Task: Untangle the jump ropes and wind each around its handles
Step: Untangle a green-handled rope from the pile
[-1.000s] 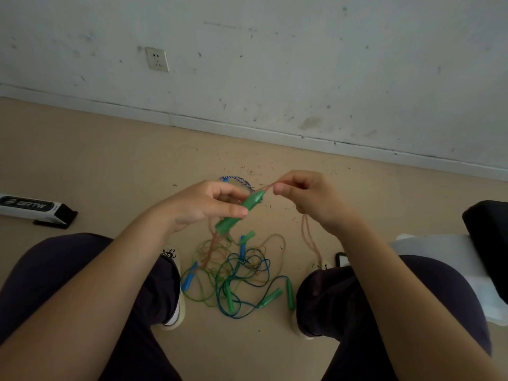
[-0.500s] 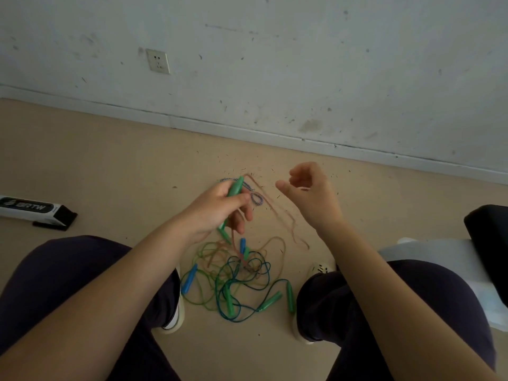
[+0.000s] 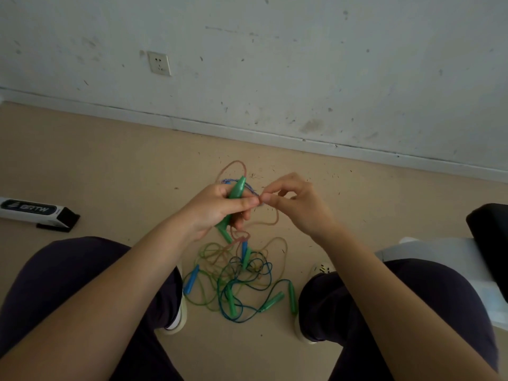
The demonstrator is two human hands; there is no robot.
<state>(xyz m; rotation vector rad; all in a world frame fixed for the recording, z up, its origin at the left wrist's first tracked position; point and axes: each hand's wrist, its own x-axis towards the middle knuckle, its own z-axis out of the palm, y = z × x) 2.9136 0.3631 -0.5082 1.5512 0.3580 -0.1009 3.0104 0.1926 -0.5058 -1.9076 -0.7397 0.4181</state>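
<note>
The left hand (image 3: pixel 220 207) is hiding the green handle's (image 3: pixel 237 188) middle; the black box (image 3: pixel 38 211) is running off the left edge; whether the right hand (image 3: pixel 295 204) is pinching the pink cord (image 3: pixel 270 222) is unclear.

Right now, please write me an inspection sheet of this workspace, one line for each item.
Surface: beige floor, dark specks near the wall.
Job's things: green handles held in left hand; pinkish rope loops from them; tangled ropes lie between the feet.
Clutter: black-and-white box on the left.
Grippers: right hand pinches the rope beside the left thumb.
Cables: nothing seen.
Surroundings: scuffed wall, socket.
</note>
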